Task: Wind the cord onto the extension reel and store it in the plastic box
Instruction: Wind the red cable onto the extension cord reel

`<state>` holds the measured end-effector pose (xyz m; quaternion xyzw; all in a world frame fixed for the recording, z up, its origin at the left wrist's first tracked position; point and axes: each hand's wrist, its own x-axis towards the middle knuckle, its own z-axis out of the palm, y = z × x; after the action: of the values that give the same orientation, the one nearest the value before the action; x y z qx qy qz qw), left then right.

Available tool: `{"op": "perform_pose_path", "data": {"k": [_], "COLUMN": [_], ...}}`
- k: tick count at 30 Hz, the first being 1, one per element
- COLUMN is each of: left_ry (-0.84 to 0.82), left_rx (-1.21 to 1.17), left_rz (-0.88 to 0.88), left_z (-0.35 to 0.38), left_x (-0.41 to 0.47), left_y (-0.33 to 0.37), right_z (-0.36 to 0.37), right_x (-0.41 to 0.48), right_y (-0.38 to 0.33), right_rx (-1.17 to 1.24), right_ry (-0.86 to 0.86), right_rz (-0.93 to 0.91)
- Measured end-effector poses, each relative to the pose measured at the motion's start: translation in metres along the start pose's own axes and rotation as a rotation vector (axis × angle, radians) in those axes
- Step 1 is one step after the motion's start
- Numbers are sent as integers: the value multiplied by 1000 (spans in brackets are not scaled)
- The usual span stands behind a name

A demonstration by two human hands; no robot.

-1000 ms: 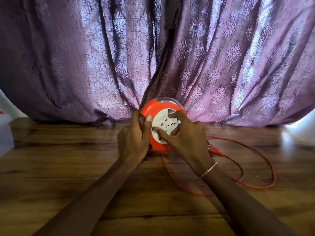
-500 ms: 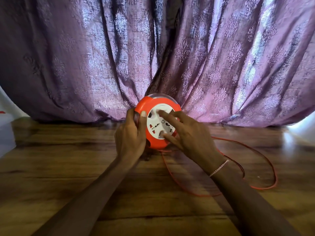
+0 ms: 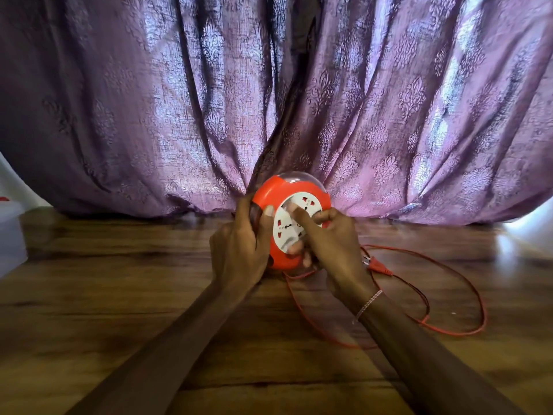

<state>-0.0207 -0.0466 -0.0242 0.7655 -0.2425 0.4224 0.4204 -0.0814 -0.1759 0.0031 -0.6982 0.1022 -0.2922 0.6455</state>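
A round orange extension reel point(image 3: 270, 193) with a white socket face point(image 3: 305, 205) and a clear back stands on edge on the wooden floor, in front of a curtain. My left hand point(image 3: 239, 250) grips its left rim, thumb on the front. My right hand point(image 3: 332, 250) presses fingers on the white socket face. A thin red cord point(image 3: 466, 298) lies in a loose loop on the floor to the right. Its red plug point(image 3: 377, 266) rests beside my right wrist. A clear plastic box point(image 3: 10, 235) shows at the left edge, partly cut off.
A purple patterned curtain point(image 3: 299, 100) hangs just behind the reel and reaches the wooden floor point(image 3: 104, 295). White cloth point(image 3: 529, 226) shows at the far right edge.
My right hand has turned on the socket face, from low to up and round again. The reel has tilted. The cord loop has shifted and the plug now lies nearer the reel.
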Motion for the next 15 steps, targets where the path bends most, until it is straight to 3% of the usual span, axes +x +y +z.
{"op": "perform_pose_path", "data": {"k": [2,5,8,11,15], "left_ry": [21,56,72,75,17], "left_rx": [3,-38,-74,-87,-58], "left_rz": [-28,-81,-105,-111,-75], "left_z": [0,-2,-2,-2,-2], "left_x": [0,1,3,3,2], "left_y": [-1,-5,-7,-9,-9], "right_z": [-3,-19,-30,-30,-29], "right_x": [3,11,14,13,13], "right_y": [1,10,7,6,8], "right_rx": [-68,-676,-1049,-1248,-1268], "right_ry": [-14,116,6,-65,8], "right_rz": [-34,-560,-957,-1128,-1172]}}
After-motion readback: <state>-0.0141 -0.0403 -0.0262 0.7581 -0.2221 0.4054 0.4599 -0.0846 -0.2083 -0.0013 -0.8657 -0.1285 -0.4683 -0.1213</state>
